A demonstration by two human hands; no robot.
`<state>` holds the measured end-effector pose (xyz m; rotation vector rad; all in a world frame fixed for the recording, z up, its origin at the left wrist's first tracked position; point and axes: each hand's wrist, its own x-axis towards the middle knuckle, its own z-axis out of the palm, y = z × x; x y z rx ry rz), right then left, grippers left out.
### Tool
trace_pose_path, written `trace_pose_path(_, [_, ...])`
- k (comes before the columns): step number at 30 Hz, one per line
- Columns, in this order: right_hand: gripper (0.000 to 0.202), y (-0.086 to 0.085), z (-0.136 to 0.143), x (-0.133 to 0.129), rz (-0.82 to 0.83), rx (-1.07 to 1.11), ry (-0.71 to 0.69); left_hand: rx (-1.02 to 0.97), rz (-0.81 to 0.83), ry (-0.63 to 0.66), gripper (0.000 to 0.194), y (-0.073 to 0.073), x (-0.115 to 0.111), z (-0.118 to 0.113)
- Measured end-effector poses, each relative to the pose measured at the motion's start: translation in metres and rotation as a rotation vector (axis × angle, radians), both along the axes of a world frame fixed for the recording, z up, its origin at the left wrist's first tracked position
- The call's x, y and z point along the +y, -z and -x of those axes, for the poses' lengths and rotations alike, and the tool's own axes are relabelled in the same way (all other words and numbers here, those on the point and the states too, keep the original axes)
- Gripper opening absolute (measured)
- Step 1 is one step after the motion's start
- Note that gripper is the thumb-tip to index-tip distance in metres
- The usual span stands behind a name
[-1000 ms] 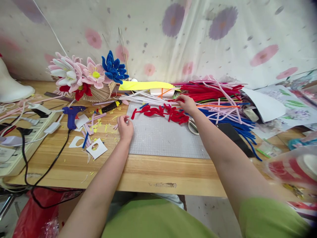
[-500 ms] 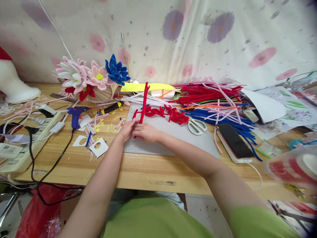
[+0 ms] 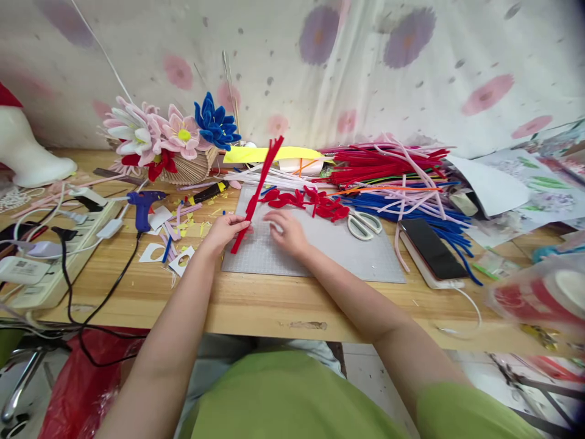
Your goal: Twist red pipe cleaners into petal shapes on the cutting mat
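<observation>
Between its thumb and fingers my left hand (image 3: pixel 227 233) pinches a small bundle of red pipe cleaners (image 3: pixel 258 190), tilted with the upper end leaning right. My right hand (image 3: pixel 287 233) is just to the right of the bundle, apart from it, fingers bent and spaced with nothing in them. Both hands are above a grey cutting mat (image 3: pixel 329 256). Behind them, shaped red pipe cleaner pieces (image 3: pixel 329 206) lie along the mat's far part. White-handled scissors (image 3: pixel 364 225) rest to the right of these pieces.
Loose red pipe cleaners (image 3: pixel 388 163) and blue ones (image 3: pixel 411 210) are piled at the back right, near a phone (image 3: pixel 432 249). A blue glue gun (image 3: pixel 142 207), a power strip (image 3: pixel 64 262) and cables occupy the left. Pipe cleaner flowers (image 3: pixel 183 135) stand at the back left.
My right hand has let go of the red bundle and moved right, its fingers opening. In my left hand the bundle now tilts more to the right, its lower end showing.
</observation>
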<state>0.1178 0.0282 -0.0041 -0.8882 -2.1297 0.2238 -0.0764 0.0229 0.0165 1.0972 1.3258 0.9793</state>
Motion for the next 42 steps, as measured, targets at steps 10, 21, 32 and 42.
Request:
trace_pose_path(10, [0.022, 0.006, -0.034, 0.014, 0.074, -0.392, 0.196, 1.033, -0.22, 0.364, 0.017, -0.019, 0.005, 0.013])
trace_pose_path(21, [0.026, 0.012, -0.041, 0.012, 0.058, -0.307, 0.224, 1.156, -0.593, 0.39, 0.031, -0.005, 0.003, -0.006])
trace_pose_path(32, [0.029, 0.004, -0.042, 0.012, 0.099, -0.297, 0.33, 1.344, -0.551, 0.494, 0.026, 0.0, 0.002, -0.005])
trace_pose_path(42, [0.021, -0.012, -0.06, 0.022, 0.399, -0.021, 0.204, 1.186, -0.45, 0.285, 0.03, -0.011, 0.002, 0.006])
